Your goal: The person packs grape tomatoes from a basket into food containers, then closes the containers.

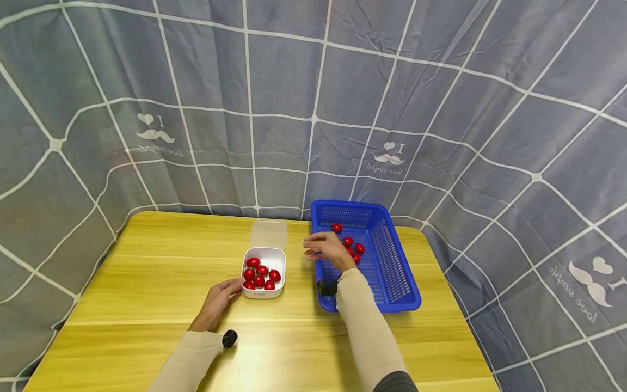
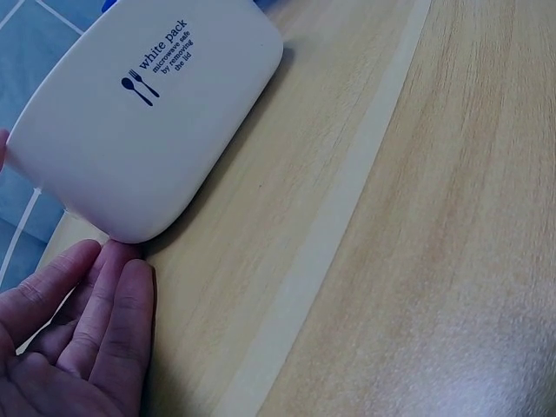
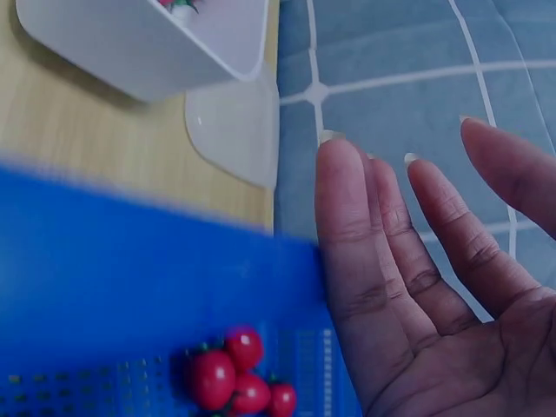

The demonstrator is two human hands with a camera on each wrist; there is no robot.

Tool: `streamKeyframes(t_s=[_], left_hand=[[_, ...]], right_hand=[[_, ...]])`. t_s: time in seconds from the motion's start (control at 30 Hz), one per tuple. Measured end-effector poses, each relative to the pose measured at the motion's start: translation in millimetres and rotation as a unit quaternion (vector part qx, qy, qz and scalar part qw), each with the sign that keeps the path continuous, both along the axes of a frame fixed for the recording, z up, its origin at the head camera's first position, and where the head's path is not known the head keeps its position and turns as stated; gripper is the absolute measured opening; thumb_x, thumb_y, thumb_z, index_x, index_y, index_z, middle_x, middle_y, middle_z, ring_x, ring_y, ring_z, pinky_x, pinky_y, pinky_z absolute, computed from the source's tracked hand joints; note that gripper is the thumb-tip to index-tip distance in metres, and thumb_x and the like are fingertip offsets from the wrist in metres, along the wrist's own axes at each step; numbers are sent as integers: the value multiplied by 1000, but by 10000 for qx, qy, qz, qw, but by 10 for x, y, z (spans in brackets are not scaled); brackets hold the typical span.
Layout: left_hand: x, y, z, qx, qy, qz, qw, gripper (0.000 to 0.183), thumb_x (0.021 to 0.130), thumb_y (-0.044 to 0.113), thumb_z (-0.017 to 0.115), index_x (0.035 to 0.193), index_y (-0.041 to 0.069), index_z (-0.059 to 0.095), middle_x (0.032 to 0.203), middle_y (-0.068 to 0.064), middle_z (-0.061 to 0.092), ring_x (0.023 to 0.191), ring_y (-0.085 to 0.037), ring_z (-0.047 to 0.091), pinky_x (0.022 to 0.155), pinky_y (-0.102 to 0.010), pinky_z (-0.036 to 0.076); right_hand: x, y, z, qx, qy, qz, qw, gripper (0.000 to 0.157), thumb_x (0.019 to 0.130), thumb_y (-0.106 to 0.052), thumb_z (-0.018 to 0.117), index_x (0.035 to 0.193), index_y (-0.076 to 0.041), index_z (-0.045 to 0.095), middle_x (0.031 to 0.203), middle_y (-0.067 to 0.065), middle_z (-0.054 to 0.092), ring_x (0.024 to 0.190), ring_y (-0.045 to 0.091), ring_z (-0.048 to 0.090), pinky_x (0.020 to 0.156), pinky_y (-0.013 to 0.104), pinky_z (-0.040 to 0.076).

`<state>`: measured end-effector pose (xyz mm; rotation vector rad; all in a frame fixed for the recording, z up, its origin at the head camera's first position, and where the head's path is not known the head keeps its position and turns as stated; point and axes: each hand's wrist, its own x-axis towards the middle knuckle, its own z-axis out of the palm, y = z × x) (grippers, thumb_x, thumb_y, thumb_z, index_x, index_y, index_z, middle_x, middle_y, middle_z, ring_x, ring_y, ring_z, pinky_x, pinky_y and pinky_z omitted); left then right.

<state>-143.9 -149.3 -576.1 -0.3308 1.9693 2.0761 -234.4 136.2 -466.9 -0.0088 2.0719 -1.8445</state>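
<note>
A white square food box [image 1: 263, 294] stands on the table with several cherry tomatoes [image 1: 262, 270] inside. Its pale lid [image 1: 269, 234] lies directly behind it. At the box's left side is my left hand [image 1: 219, 302], fingers extended, with fingertips right at the lower corner in the left wrist view. My right hand [image 1: 329, 248] is over the left rim of a blue plastic basket [image 1: 403, 272], holding nothing. The right wrist view shows its fingers [image 3: 352, 234] spread and nearly straight. More cherry tomatoes [image 3: 211, 380] lie in the basket, partly hidden by my hand in the head view.
The wooden table [image 1: 161, 261] carries both containers, the basket on the right. A grey curtain [image 1: 284, 141] with white grid lines hangs behind the table and around its sides. Printed words [image 2: 165, 48] mark the box's front wall.
</note>
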Motion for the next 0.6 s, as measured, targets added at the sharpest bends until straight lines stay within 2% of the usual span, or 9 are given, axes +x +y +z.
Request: streamKeyframes(t_s=[0.13, 0.23, 0.33, 0.47, 0.6], left_hand=[[-7, -1, -13, -9, -4, 50, 10000, 61, 98, 35, 57, 135, -12, 45, 140, -25, 44, 112, -13, 52, 103, -26, 47], [1, 2, -8, -60, -23, 56, 10000, 62, 98, 36, 57, 135, -12, 45, 140, -26, 44, 117, -19, 51, 105, -30, 45], [7, 6, -1, -93, -33, 33, 9999, 62, 98, 36, 57, 136, -12, 44, 141, -27, 43, 122, -24, 48, 107, -33, 44], [5, 8, 3, -89, -35, 30, 9999, 62, 98, 35, 56, 136, -12, 44, 141, -28, 42, 125, -28, 46, 108, -35, 43], [1, 6, -1, -77, -31, 26, 10000, 63, 98, 35, 56, 136, -13, 43, 142, -28, 42, 126, -30, 45, 108, -36, 42]], right_hand=[[-6, 138, 12, -127, -22, -105, 9999, 28, 92, 1, 61, 116, 15, 59, 97, 18, 66, 85, 32, 67, 83, 50, 57], [-18, 247, -14, -195, -72, -201, 9996, 30, 92, 2, 59, 118, 17, 57, 93, 14, 67, 79, 27, 67, 79, 47, 59], [-20, 361, -42, -114, -126, -292, 9994, 30, 93, 3, 58, 119, 17, 56, 96, 17, 67, 76, 23, 67, 82, 50, 58], [-19, 512, -90, 115, -240, -370, 9990, 29, 94, 4, 54, 120, 16, 55, 108, 25, 65, 82, 26, 68, 81, 47, 59], [-11, 642, -131, 402, -424, -363, 9976, 30, 94, 4, 53, 122, 14, 55, 116, 27, 64, 91, 33, 67, 83, 46, 59]])
